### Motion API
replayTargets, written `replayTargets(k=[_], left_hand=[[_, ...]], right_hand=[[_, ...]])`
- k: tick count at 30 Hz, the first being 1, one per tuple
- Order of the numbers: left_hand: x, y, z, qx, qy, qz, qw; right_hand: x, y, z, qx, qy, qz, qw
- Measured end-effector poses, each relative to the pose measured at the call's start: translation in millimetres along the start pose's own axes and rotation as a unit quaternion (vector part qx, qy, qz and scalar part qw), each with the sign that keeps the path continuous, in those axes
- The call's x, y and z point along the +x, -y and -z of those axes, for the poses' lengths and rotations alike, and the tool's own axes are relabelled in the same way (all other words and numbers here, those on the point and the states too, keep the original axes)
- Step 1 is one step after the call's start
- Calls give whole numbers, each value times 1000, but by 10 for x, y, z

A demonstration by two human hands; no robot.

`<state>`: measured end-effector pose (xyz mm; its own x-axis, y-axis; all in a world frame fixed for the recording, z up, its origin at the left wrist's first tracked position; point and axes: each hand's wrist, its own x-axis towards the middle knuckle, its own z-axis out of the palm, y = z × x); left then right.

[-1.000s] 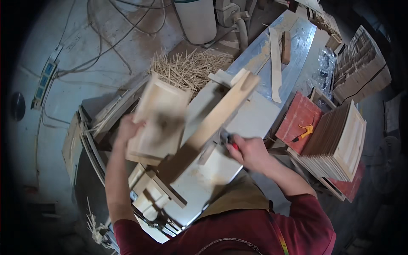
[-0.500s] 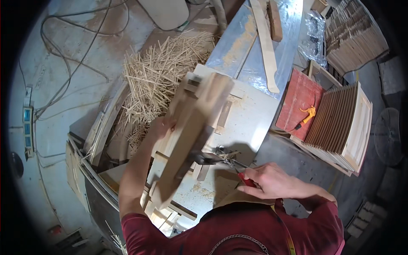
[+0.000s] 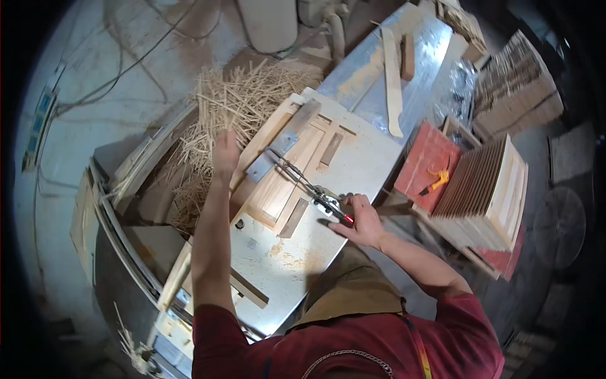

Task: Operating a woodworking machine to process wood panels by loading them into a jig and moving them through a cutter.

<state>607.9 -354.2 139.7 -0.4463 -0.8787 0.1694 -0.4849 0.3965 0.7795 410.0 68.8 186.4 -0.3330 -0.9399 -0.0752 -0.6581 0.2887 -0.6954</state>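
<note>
We've got our right hand (image 3: 360, 218) clamped on the toggle clamp (image 3: 309, 186) handle atop the wooden board (image 3: 284, 174), left hand (image 3: 225, 151) spread open beside it — fingers could get pinched.

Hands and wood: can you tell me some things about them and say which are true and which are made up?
1. The right hand is on a red-handled clamp lever. True.
2. The left hand holds a hammer. False: it holds nothing and reaches by the wooden panel.
3. A pile of thin sticks lies beyond the panel. True.
4. The panel lies on the floor. False: it lies on the jig table.
</note>
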Motion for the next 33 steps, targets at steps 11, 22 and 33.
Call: replayTargets(k=[11, 22, 33], left_hand=[[-5840, -1063, 296, -315, -199, 647, 665], [-5760, -803, -38, -162, -468, 625, 603], [-5662, -675, -78, -135, -511, 635, 563]], right_hand=[[1958, -1416, 1098, -269, -203, -42, 940], [2244, -1070, 1065, -331, -90, -152, 927], [2521, -1308, 798, -347, 11, -182, 920]])
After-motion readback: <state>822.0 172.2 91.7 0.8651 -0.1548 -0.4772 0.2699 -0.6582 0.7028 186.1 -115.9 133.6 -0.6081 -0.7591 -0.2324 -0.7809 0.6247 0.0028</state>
